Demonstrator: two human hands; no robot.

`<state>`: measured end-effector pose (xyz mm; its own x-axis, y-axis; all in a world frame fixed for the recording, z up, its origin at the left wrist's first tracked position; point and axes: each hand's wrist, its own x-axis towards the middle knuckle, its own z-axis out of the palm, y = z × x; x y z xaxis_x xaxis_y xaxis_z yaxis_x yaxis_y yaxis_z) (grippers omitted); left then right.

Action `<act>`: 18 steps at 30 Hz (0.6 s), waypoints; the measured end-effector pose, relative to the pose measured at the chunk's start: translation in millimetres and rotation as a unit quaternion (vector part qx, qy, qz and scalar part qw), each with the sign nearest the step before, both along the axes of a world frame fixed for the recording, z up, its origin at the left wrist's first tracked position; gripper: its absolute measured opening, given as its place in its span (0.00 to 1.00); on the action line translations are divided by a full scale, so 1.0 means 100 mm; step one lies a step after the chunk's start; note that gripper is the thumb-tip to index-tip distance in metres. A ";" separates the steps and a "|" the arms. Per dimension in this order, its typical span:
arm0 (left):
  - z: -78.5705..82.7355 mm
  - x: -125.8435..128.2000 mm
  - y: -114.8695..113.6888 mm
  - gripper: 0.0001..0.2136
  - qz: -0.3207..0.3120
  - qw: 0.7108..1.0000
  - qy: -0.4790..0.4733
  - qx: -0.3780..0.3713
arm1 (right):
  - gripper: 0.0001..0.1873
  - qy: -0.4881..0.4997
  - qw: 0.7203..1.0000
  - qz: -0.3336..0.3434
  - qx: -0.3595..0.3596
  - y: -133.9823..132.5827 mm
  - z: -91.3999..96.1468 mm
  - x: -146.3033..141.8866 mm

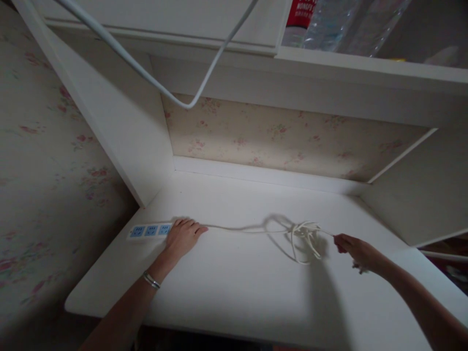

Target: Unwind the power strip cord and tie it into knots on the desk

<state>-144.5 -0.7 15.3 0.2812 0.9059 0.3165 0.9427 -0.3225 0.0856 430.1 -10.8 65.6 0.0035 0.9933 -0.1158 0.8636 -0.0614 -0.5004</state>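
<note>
A white power strip (149, 230) with blue sockets lies at the left edge of a white desk (234, 292). My left hand (184, 236) rests on its right end, fingers lying over it. From there a white cord (237, 228) runs right into a tangled bundle (306, 236) lifted a little off the desk. My right hand (356, 251) is closed in a pinch on the cord just right of the bundle. A bracelet sits on my left wrist.
A white cable (146, 73) hangs in a loop from above. An upper shelf (365, 61) carries plastic bottles (329, 22). White side panels stand left (120, 126) and right (420, 190) of the desk. Floral wallpaper (278, 134) covers the back wall.
</note>
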 end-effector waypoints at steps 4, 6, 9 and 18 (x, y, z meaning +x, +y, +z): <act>-0.02 0.07 0.02 0.17 0.020 1.000 -0.006 0.009 | 0.21 0.020 0.997 0.073 -0.013 -0.01 0.10 -0.39; -0.01 0.14 -0.01 0.13 0.011 1.000 -0.022 0.010 | 0.23 0.044 0.994 0.103 -0.018 0.02 0.20 -0.68; 0.03 0.39 -0.07 0.13 -0.037 0.995 -0.088 -0.008 | 0.20 0.094 0.983 0.156 -0.022 0.08 0.36 -1.16; 0.28 1.36 -0.16 0.21 -0.161 0.816 -0.458 -0.314 | 0.24 0.119 0.945 0.304 0.007 0.14 0.83 -2.20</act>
